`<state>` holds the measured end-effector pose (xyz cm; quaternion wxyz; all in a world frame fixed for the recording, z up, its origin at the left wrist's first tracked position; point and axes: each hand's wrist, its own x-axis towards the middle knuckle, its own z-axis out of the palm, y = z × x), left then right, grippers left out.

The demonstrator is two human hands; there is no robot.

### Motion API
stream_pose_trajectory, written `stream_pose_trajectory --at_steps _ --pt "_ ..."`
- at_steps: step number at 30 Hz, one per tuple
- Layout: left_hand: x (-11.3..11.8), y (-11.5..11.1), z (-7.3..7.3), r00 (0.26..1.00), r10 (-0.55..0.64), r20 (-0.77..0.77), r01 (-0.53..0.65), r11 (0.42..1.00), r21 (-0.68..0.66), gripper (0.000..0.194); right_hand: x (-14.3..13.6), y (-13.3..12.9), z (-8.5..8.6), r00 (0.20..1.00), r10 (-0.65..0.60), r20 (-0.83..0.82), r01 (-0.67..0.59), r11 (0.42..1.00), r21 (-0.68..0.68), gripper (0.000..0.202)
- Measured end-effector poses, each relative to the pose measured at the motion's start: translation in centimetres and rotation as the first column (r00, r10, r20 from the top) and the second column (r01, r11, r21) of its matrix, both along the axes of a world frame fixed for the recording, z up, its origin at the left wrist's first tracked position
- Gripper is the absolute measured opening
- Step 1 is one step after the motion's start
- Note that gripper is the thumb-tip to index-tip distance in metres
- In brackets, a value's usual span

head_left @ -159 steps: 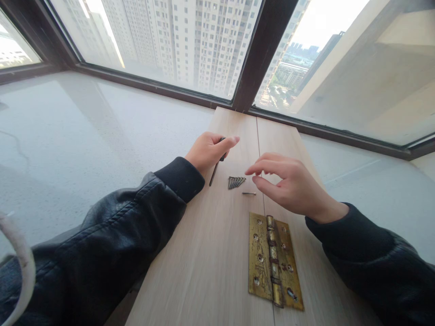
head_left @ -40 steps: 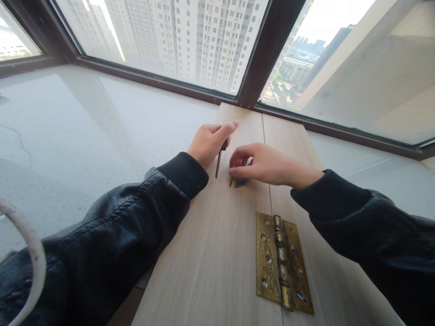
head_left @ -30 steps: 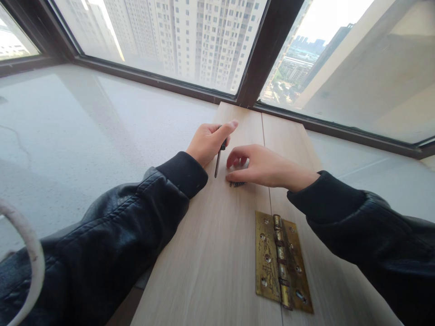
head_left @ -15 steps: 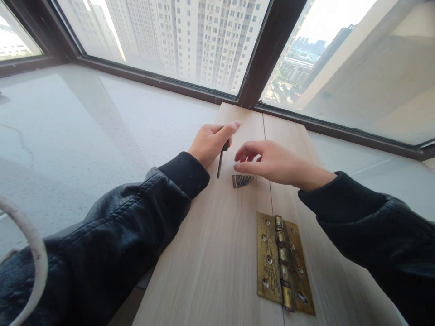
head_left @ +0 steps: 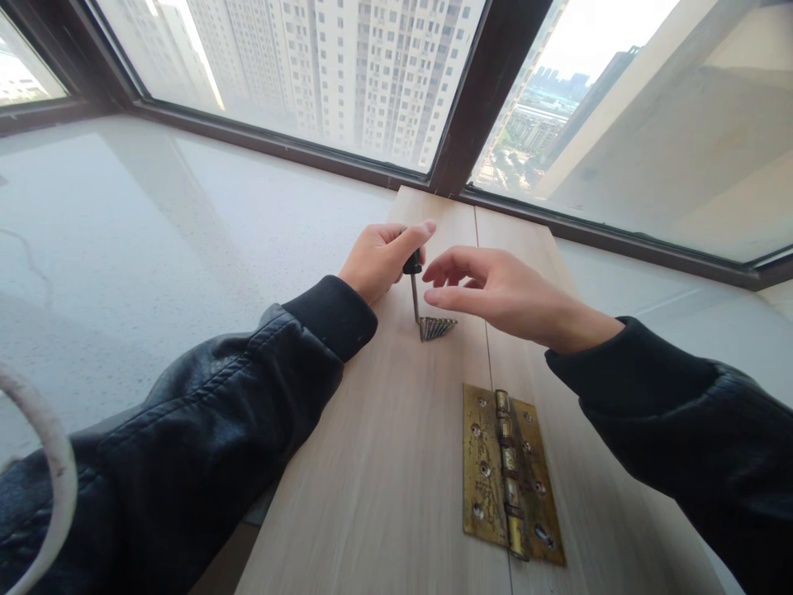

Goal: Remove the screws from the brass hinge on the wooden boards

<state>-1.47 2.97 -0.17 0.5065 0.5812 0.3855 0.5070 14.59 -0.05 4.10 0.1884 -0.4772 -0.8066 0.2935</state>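
My left hand [head_left: 390, 252] is closed around the black handle of a screwdriver [head_left: 415, 285], whose shaft points down. The screwdriver's tip is at the left end of a row of several screws [head_left: 437, 328] lying side by side on the wooden boards [head_left: 372, 463]. Just above the screws hovers my right hand [head_left: 486, 285], its fingers curved and apart, with nothing seen between them. Nearer to me a worn brass hinge [head_left: 511, 475] lies opened flat across the seam between the boards. A screw shows in the hinge's lower right hole.
Dark window frames [head_left: 462, 107] close off the far side, with tall buildings outside. A pale speckled sill [head_left: 154, 231] stretches left of the boards. At the lower left edge curves a whitish hose or cable [head_left: 62, 487].
The screwdriver's shaft has swung to the right, bringing its tip to the screws. My right hand has hardly moved, and the whole view has shifted slightly.
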Motion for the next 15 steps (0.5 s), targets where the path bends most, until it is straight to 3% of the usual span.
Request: stream_pose_trajectory --at_steps 5,8,12,13,15 --pt "0.5 -0.9 0.9 0.986 -0.158 0.052 0.152 0.983 0.101 0.031 -0.1 -1.3 0.4 0.977 -0.117 -0.176 0.139 0.984 0.116 0.026" --pt "0.6 -1.7 1.3 0.967 -0.249 0.056 0.242 0.965 0.101 0.033 -0.1 -2.6 0.9 0.971 -0.168 -0.168 0.189 0.974 0.124 0.025" --pt "0.6 -2.6 1.3 0.924 -0.38 0.048 0.375 0.923 0.088 0.038 1.1 -4.4 1.0 0.947 -0.257 -0.194 0.261 0.965 -0.005 0.014" --pt "0.6 -2.7 1.3 0.926 -0.376 0.031 0.372 0.924 0.088 0.034 1.6 -5.0 0.9 0.923 -0.28 -0.264 0.274 0.96 -0.062 0.012" --pt "0.6 -2.5 1.1 0.965 -0.261 -0.013 0.261 0.96 0.103 0.025 2.9 -6.6 0.8 0.836 -0.344 -0.428 0.277 0.937 -0.211 0.011"
